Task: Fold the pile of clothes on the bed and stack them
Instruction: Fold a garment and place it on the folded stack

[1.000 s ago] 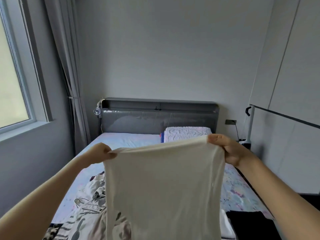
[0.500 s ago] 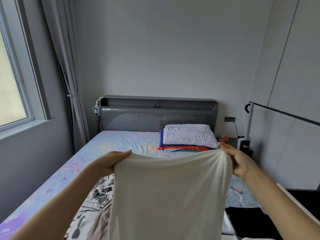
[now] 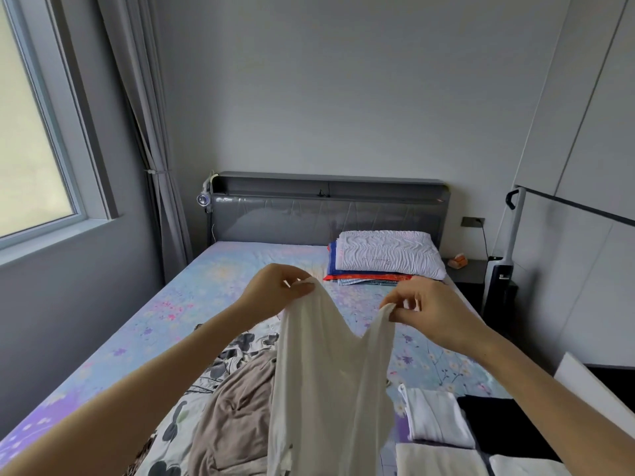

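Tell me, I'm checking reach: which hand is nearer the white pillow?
Right. The right hand is just in front of the white pillow; the left hand is farther off, toward its left side.

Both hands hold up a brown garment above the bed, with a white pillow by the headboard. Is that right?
Not quite. The head view shows the held garment is white, not brown; a brown garment lies on the bed below. The left hand and right hand do hold it up, with the white pillow by the headboard.
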### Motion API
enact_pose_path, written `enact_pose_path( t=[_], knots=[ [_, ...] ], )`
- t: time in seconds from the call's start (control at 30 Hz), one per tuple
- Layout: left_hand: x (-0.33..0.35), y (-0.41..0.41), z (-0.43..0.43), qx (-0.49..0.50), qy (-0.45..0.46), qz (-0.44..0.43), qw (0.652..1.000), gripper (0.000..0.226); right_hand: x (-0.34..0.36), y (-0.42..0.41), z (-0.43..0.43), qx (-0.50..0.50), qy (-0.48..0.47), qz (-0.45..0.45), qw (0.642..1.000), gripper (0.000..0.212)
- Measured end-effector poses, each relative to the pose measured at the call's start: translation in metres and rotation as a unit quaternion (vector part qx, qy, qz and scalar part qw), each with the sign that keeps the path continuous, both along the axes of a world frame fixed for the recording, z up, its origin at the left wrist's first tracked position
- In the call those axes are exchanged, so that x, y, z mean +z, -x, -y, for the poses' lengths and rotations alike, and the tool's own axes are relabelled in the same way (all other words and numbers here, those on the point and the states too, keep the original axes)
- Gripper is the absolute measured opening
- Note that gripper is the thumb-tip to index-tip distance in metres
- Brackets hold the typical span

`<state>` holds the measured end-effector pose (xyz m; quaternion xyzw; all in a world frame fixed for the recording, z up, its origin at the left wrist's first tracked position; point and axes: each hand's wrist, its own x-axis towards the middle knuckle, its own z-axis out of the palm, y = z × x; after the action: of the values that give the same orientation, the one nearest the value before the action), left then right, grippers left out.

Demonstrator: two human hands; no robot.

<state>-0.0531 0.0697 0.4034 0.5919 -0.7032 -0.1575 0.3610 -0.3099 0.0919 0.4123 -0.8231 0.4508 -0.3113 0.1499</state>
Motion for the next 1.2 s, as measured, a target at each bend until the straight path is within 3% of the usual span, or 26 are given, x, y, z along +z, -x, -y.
enact_pose_path(
  t=[0.07,0.17,0.23,0.33,0.5,0.6,0.73,0.87,0.97,1.07,1.2],
  knots=[
    [0.002,0.004,-0.003,0.025,0.034,0.089,0.995,0.023,-0.001,-0.007,0.001,0.02,0.015,0.012,1.0,0.009],
    [0.004,0.011,-0.004,0.015,0.049,0.098,0.994,0.021,-0.001,-0.017,0.0,0.088,-0.08,0.1,0.988,0.004],
    [0.007,0.017,-0.003,-0.002,0.017,0.03,0.999,0.015,0.0,-0.028,-0.005,0.132,-0.142,0.168,0.967,0.006],
    [0.013,0.027,-0.002,-0.022,-0.074,-0.143,0.987,0.017,-0.002,-0.05,-0.006,0.128,-0.142,0.197,0.962,0.008],
    [0.015,0.037,-0.011,-0.162,-0.173,-0.352,0.906,0.027,-0.004,-0.076,0.0,0.042,-0.049,0.246,0.967,0.01],
    [0.013,0.034,-0.014,-0.193,-0.167,-0.376,0.891,0.036,-0.005,-0.08,0.001,0.007,-0.034,0.253,0.967,0.018],
    [0.013,0.022,-0.016,-0.239,-0.153,-0.343,0.895,0.02,-0.005,-0.084,0.004,-0.015,-0.034,0.227,0.973,0.024],
    [0.016,0.008,-0.016,-0.265,-0.16,-0.335,0.89,0.019,0.001,-0.077,0.004,0.02,-0.103,0.206,0.973,0.024],
    [0.015,0.002,-0.02,-0.267,-0.159,-0.307,0.9,0.01,0.006,-0.06,0.002,0.073,-0.17,0.123,0.975,0.016],
    [0.018,-0.009,-0.023,-0.256,-0.138,-0.27,0.918,0.008,0.005,-0.032,0.007,0.076,-0.198,-0.057,0.976,0.027],
    [0.026,-0.02,-0.028,-0.25,-0.121,-0.192,0.941,0.016,0.005,-0.008,0.007,0.005,-0.118,-0.242,0.963,0.037]
  ],
)
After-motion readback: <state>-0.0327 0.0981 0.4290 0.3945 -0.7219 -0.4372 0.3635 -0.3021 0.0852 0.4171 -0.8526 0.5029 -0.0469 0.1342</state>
